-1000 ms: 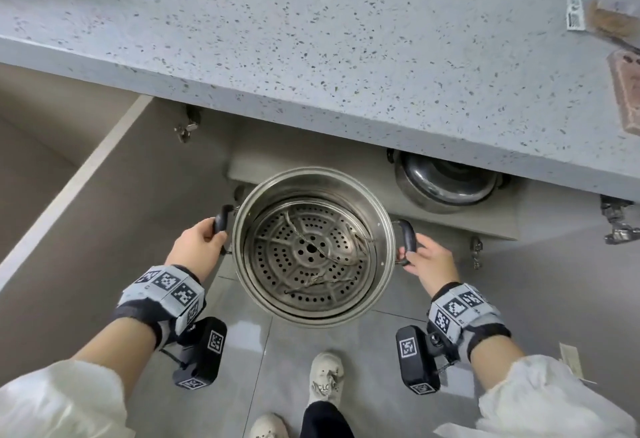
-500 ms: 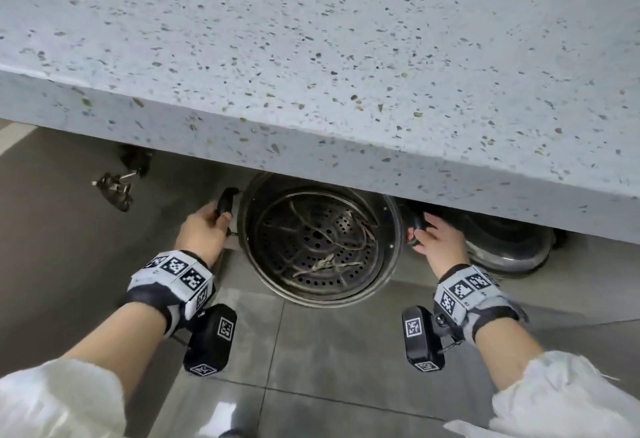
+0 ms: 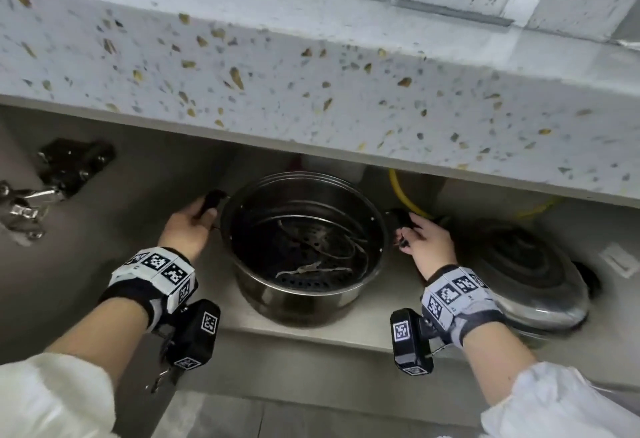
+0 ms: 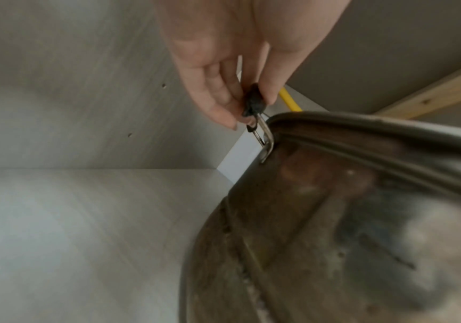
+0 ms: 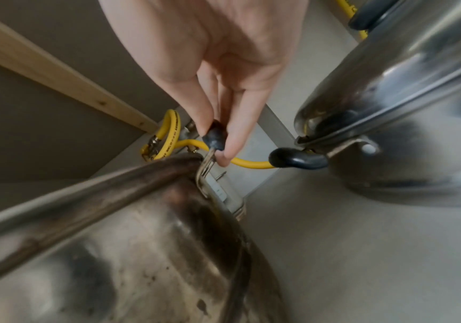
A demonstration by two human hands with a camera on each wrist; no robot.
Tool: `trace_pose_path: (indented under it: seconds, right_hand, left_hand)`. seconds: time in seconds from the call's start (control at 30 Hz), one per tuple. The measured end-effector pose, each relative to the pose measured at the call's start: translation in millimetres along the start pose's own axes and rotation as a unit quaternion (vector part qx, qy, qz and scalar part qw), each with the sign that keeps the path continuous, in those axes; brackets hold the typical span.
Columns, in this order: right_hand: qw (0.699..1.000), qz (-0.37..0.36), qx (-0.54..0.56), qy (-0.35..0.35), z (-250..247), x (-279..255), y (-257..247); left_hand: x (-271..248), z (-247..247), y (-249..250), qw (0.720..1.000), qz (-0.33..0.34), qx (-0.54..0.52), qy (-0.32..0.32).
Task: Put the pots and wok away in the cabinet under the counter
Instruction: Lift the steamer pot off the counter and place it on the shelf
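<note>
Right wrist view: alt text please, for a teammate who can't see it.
The right hand pinches the black side handle of a steel steamer pot inside the cabinet. A lidded steel pot stands apart beside it, with a yellow hose behind.

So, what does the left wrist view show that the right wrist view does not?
Only the left wrist view shows the left hand pinching the steamer pot's left handle and the bare cabinet side wall. Only the right wrist view shows the right hand on the right handle and the lidded pot beside it. Both show the steamer pot and the yellow hose.
</note>
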State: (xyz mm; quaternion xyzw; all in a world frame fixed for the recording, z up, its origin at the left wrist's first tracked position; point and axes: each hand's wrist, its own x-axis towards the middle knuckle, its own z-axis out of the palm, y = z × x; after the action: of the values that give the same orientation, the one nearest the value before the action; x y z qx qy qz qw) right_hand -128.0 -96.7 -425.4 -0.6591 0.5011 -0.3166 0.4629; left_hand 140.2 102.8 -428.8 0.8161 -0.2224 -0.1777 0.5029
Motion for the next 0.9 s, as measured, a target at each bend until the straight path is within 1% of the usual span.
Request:
trace_pose_path:
  seconds: [0.1, 0.17, 0.27, 0.37, 0.5, 0.6, 0.63, 0.7, 0.77, 0.83, 0.9]
  right_hand:
    - [1.000, -0.021, -0.001, 0.011, 4.9, 7.3, 2.2]
    - [1.000, -0.017, -0.003, 0.024, 9.7, 12.6, 2.7]
    - [0.999, -0.003, -0.010, 0.051, 17.9, 22.7, 6.4]
    - [0.997, -0.001, -0.031, 0.069, 23.1, 33.5, 16.9]
    - [0.995, -0.023, -0.054, 0.078, 27.3, 45.0, 32.6]
    - [0.995, -0.020, -0.065, 0.078, 27.9, 55.5, 41.7]
    - [0.994, -0.017, -0.072, 0.077, 27.9, 52.8, 37.8]
    - [0.994, 0.008, -0.088, 0.069, 27.0, 45.5, 31.8]
    - [0.989, 0.044, -0.137, 0.034, 25.1, 29.8, 13.4]
    - [0.978, 0.093, -0.185, 0.002, 22.2, 4.6, -7.3]
    - [0.964, 0.110, -0.236, -0.053, 18.6, -24.5, -26.4]
  left_hand:
    - [12.5, 7.2, -5.5, 1.000, 0.010, -0.010, 0.011]
    - [16.5, 10.5, -1.7, 1.000, 0.009, 0.008, 0.017]
    - [22.3, 12.4, 6.9, 0.999, -0.012, 0.033, 0.014]
    - [30.5, 14.5, 7.1, 0.999, -0.004, 0.047, 0.006]
    - [34.5, 18.3, 1.7, 0.998, 0.007, 0.053, 0.014]
    - [31.6, 20.4, 3.1, 0.998, 0.000, 0.062, 0.020]
    - [29.7, 19.8, 4.1, 0.998, -0.003, 0.064, 0.019]
    - [24.9, 18.7, 7.6, 0.997, -0.018, 0.071, 0.015]
    - [14.0, 13.1, 11.2, 0.996, -0.050, 0.070, 0.005]
    - [-6.9, 5.5, 14.6, 0.991, -0.112, 0.066, -0.017]
    - [-28.7, -1.8, 17.4, 0.981, -0.171, 0.081, -0.039]
